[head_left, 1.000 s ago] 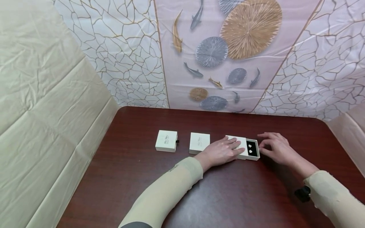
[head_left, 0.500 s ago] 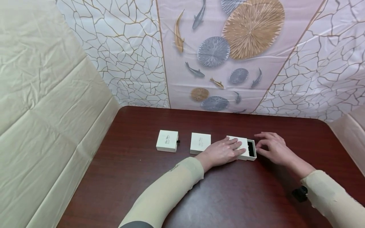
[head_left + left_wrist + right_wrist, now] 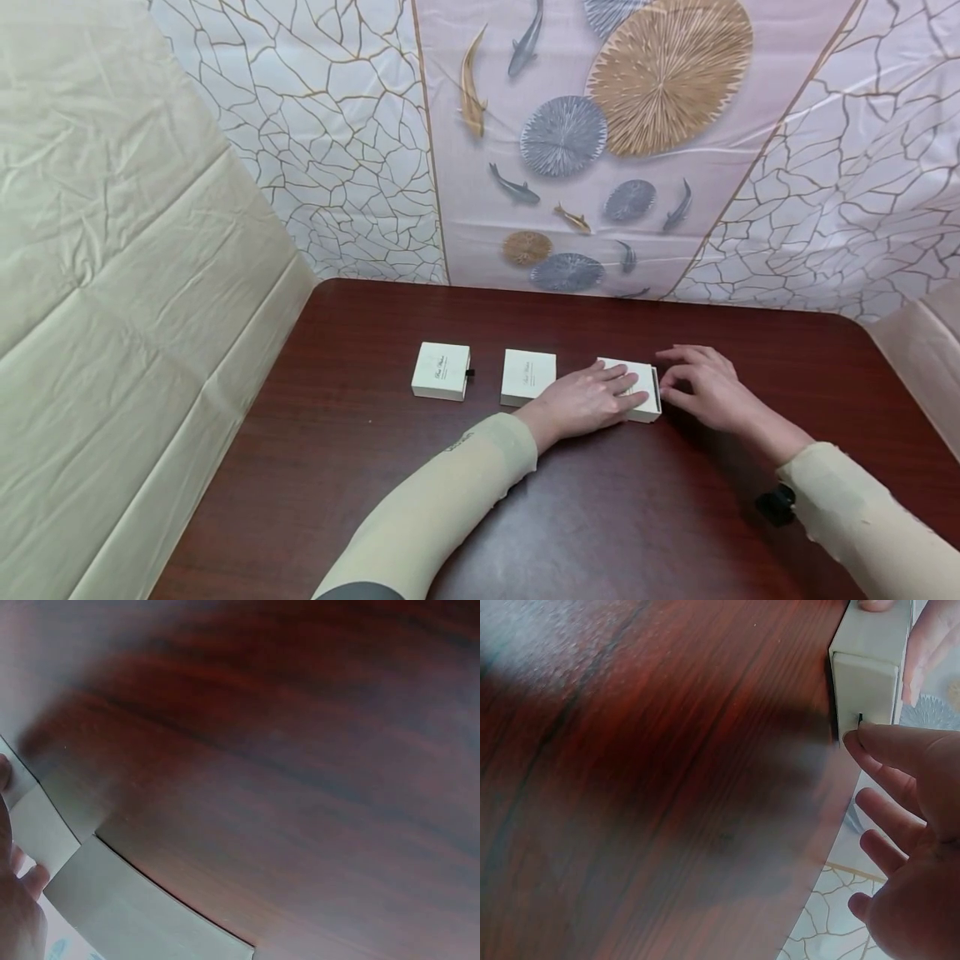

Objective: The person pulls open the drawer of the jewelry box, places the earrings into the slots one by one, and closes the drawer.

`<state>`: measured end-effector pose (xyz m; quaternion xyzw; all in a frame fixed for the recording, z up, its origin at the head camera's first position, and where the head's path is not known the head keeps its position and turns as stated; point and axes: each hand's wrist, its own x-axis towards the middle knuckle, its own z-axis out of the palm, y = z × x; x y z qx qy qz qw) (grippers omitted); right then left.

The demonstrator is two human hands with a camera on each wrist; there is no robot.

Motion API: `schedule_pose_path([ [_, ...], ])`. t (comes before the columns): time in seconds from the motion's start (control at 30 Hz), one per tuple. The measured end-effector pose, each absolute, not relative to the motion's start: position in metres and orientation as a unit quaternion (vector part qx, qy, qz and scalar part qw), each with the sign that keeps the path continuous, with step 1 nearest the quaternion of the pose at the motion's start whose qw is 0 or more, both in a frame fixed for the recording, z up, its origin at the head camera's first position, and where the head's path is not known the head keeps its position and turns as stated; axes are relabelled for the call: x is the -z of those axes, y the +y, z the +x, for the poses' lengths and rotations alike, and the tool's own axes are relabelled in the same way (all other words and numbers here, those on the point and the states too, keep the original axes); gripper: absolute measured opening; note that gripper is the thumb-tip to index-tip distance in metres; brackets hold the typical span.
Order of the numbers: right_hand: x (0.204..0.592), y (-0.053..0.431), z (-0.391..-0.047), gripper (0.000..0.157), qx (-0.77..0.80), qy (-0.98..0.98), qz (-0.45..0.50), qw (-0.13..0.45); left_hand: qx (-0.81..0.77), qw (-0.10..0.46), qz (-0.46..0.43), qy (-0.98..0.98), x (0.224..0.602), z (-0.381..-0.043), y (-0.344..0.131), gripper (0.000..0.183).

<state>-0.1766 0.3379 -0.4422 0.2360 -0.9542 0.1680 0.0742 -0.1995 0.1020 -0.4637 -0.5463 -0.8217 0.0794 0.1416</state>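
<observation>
A small white jewelry box (image 3: 638, 372) lies at the right of a row on the table. My left hand (image 3: 585, 402) reaches over its top and holds it, with digits on opposite sides in the right wrist view. The box's drawer (image 3: 866, 686) is nearly all the way in, with a thin dark gap at its right end. At the drawer's end face, the thumb and index finger of my right hand (image 3: 922, 795) pinch its short black pull tab (image 3: 860, 718); the other fingers are spread. The drawer's contents are hidden now.
Two similar white boxes stand in line to the left: a middle box (image 3: 527, 374) beside my left wrist and a far-left box (image 3: 440, 369) with a black tab on its right. The dark red table (image 3: 360, 483) meets a patterned cloth (image 3: 480, 242) behind.
The drawer, earlier out with two small white stud earrings on black lining, has slid left into its sleeve. My right hand has moved left with it; my left hand stays on the box.
</observation>
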Motion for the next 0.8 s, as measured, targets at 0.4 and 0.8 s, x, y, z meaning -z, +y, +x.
schedule_pose_path([
  [0.4,0.4459,0.3342,-0.1818,0.012,-0.169,-0.955,0.236,0.062,-0.087,0.145,-0.543,-0.823,0.4641,-0.1992,0.1026,0.044],
  [0.8,0.4416,0.3362,-0.1762,0.011,-0.176,-0.958,0.218,0.067,-0.080,0.136,-0.549,-0.821,0.4629,-0.2009,0.1034,0.044],
])
